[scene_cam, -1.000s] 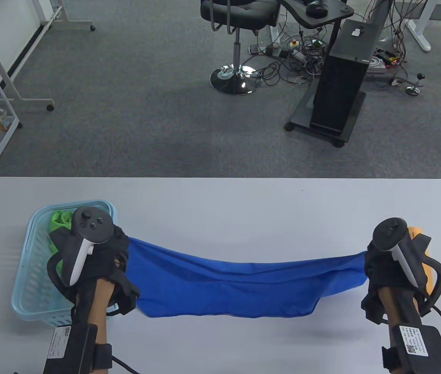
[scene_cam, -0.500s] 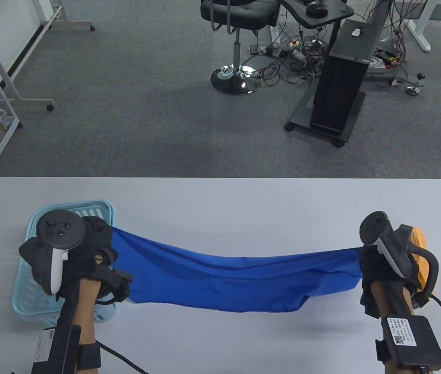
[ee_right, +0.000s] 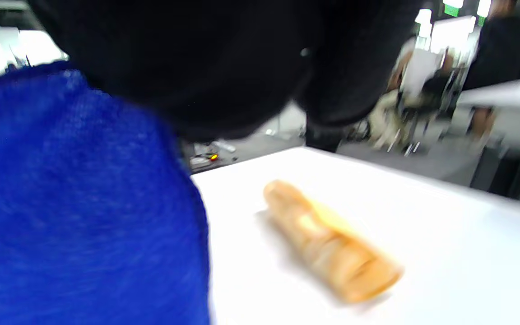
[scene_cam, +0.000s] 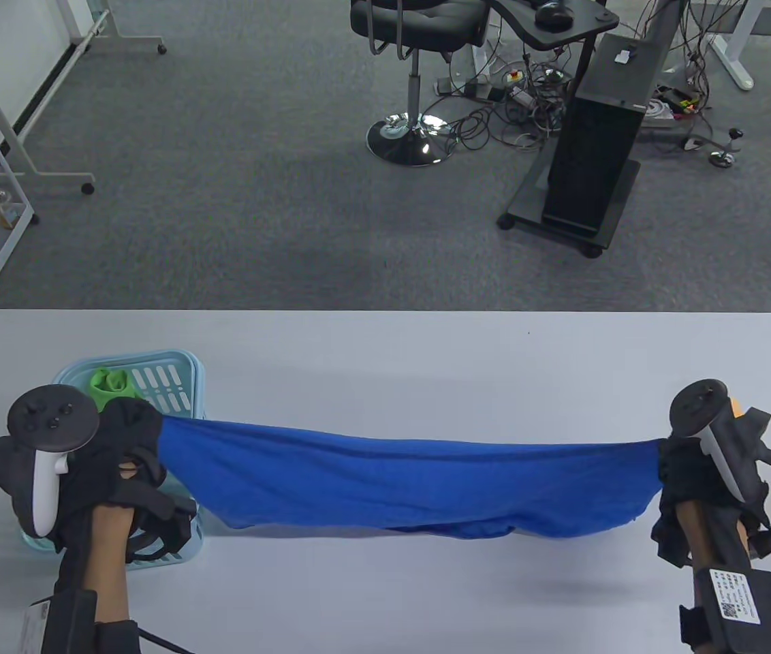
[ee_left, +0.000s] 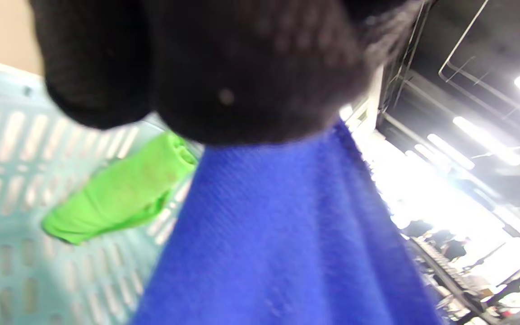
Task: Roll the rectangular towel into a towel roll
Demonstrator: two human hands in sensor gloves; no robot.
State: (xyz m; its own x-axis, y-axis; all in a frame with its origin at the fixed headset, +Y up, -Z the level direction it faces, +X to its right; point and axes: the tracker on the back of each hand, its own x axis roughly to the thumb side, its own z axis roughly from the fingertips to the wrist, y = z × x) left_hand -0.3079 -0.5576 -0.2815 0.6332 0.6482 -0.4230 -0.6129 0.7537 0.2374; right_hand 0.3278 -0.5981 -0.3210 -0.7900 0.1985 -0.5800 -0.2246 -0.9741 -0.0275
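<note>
A blue towel (scene_cam: 399, 480) hangs stretched between both hands above the white table (scene_cam: 385, 354), its lower edge sagging toward the tabletop. My left hand (scene_cam: 133, 453) grips the towel's left end over the basket. My right hand (scene_cam: 675, 470) grips the right end. In the left wrist view the blue towel (ee_left: 278, 243) runs out from under the curled gloved fingers (ee_left: 224, 76). In the right wrist view the blue towel (ee_right: 75, 212) fills the left side below the dark glove (ee_right: 197, 63).
A light blue basket (scene_cam: 161, 381) with a green rolled towel (scene_cam: 109, 383) sits at the table's left, under my left hand. An orange towel roll (ee_right: 332, 243) lies on the table by my right hand. Beyond the table's far edge are carpet, a chair and a black cabinet.
Both hands have moved apart, the left one further left and the right one further right. The blue towel is pulled longer and flatter, with less sag in the middle.
</note>
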